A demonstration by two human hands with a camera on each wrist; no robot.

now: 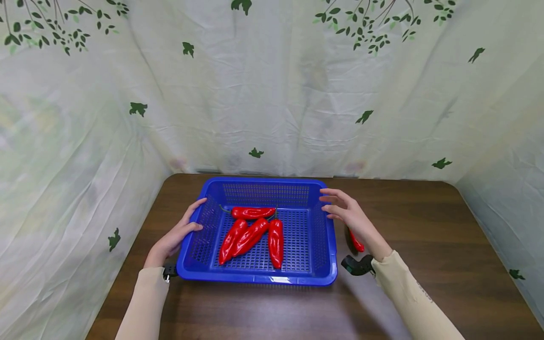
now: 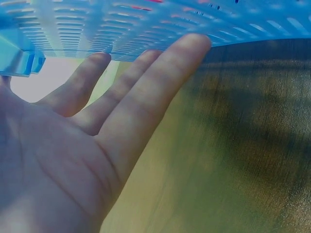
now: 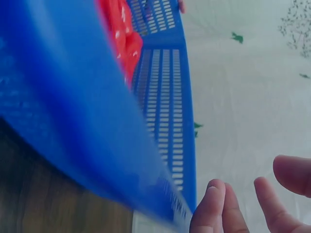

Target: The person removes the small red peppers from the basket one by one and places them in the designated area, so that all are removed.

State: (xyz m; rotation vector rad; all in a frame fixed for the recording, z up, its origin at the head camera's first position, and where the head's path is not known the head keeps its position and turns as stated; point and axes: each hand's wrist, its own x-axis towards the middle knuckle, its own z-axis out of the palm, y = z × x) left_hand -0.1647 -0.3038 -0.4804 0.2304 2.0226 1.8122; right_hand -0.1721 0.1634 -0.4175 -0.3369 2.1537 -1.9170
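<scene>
A blue slotted plastic basket (image 1: pixel 257 278) holds several glossy red chili peppers (image 1: pixel 276 243). At its left side my left hand (image 1: pixel 176 236) grips the basket, thumb over the rim. Three of its fingers (image 2: pixel 141 97) lie nearly straight against the outside of the slotted wall in the left wrist view. My right hand (image 1: pixel 346 212) is beside the right rim, fingers loosely spread and bent, holding nothing. In the right wrist view its fingertips (image 3: pixel 214 194) are close by the rim; contact cannot be told. Another red pepper (image 1: pixel 357 243) lies on the table, partly hidden beneath the right hand.
The brown wood table (image 1: pixel 425 245) extends on both sides of the basket. A pale curtain (image 1: pixel 289 118) with leaf prints hangs behind it and along the sides. Dark wrist cameras (image 1: pixel 357 265) sit at both cuffs, the right one near the basket's front right corner.
</scene>
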